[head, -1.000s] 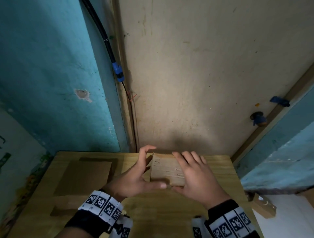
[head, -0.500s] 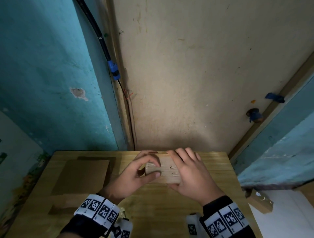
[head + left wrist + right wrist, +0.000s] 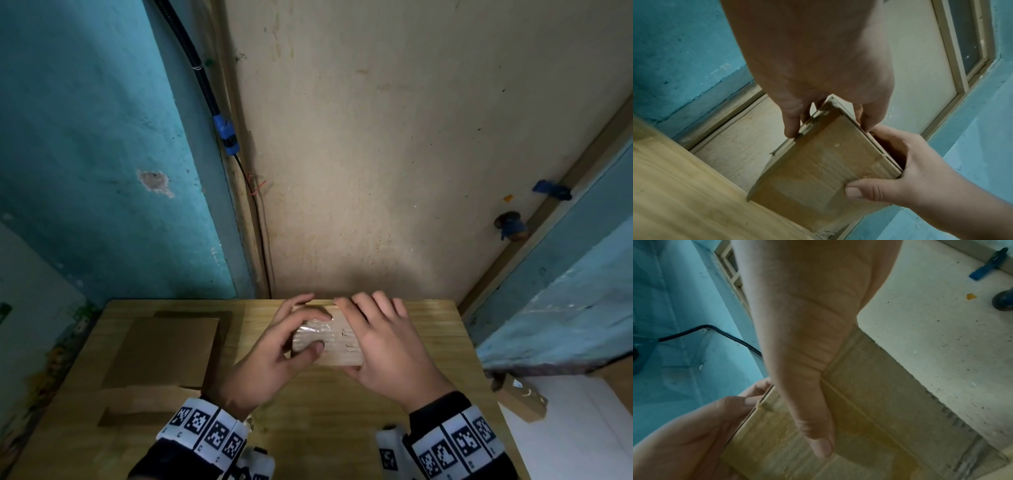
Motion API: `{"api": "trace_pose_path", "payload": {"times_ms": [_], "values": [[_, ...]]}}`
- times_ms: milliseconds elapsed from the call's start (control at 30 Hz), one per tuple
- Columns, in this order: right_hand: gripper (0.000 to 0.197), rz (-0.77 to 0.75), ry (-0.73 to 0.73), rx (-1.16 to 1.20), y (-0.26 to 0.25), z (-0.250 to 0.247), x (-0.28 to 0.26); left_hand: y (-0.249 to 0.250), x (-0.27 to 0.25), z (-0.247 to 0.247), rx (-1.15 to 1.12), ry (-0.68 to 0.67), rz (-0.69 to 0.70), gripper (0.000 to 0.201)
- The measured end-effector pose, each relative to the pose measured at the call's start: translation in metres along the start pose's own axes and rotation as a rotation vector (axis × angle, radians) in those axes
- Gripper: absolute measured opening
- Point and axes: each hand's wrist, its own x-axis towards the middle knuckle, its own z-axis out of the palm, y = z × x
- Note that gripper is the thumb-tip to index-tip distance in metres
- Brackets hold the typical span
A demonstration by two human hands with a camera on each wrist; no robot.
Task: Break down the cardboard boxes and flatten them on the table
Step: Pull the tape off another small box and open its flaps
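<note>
Both hands hold a small brown cardboard box [image 3: 337,342] just above the far middle of the wooden table [image 3: 342,428]. My left hand [image 3: 317,332] pinches its left end, where clear tape shines, index finger on top and thumb on the near face. My right hand [image 3: 383,335] wraps the right end, fingers over the top. From the left wrist, the box [image 3: 818,170] hangs tilted over the table edge, with the right hand [image 3: 890,183] clamping its lower corner. In the right wrist view my thumb [image 3: 818,426] lies along the box [image 3: 879,402].
A flattened cardboard sheet [image 3: 164,349] lies on the table's left half, with a smaller flat piece [image 3: 144,404] in front of it. Another box [image 3: 520,397] sits on the floor to the right. A beige wall stands right behind the table's far edge.
My left fingers, spread upright a second ago, have curled down onto the box's taped left end. The box has moved slightly toward the far edge and turned flatter.
</note>
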Motion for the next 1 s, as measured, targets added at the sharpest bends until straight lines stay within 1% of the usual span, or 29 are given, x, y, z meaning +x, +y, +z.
{"api": "trace_pose_path", "payload": {"times_ms": [167,233,367,467,533,600,667,733,767,867,900,933,1000], "values": [[0.097,-0.011,-0.029,-0.026,-0.001,0.001,-0.001,0.000,0.001,0.001,-0.047,0.030,-0.032,0.032],[0.097,-0.014,-0.038,-0.034,-0.003,0.002,-0.002,-0.001,0.002,0.004,-0.027,0.057,-0.031,0.025],[0.096,-0.024,-0.026,-0.032,-0.006,0.003,-0.002,-0.005,0.005,0.007,0.038,0.096,-0.085,0.007],[0.096,-0.022,-0.031,-0.016,-0.007,0.005,-0.002,-0.006,0.007,0.010,0.128,0.135,-0.057,0.002],[0.097,-0.014,-0.035,0.004,-0.007,0.006,-0.002,-0.007,0.007,0.011,0.208,0.123,-0.010,0.005],[0.098,-0.002,-0.042,0.016,-0.004,0.007,-0.001,-0.004,0.008,0.007,0.187,0.047,-0.027,0.009],[0.098,0.013,-0.057,0.021,0.001,0.008,-0.002,0.002,0.010,-0.002,0.058,-0.040,-0.079,0.025],[0.098,0.043,-0.067,0.054,0.008,0.010,-0.004,0.006,0.012,-0.012,-0.128,-0.039,-0.131,0.041],[0.098,0.065,-0.063,0.090,0.011,0.010,-0.005,0.006,0.013,-0.017,-0.258,-0.018,-0.152,0.045],[0.100,0.111,-0.019,0.208,0.020,0.010,-0.005,0.007,0.014,-0.030,-0.718,0.094,-0.208,0.040],[0.101,0.115,-0.009,0.239,0.021,0.010,-0.005,0.005,0.014,-0.034,-0.831,0.118,-0.217,0.038],[0.101,0.114,-0.002,0.266,0.022,0.009,-0.004,0.003,0.015,-0.036,-0.887,0.143,-0.225,0.036],[0.102,0.114,0.017,0.324,0.021,0.008,-0.002,-0.001,0.018,-0.038,-0.862,0.219,-0.259,0.021]]}}
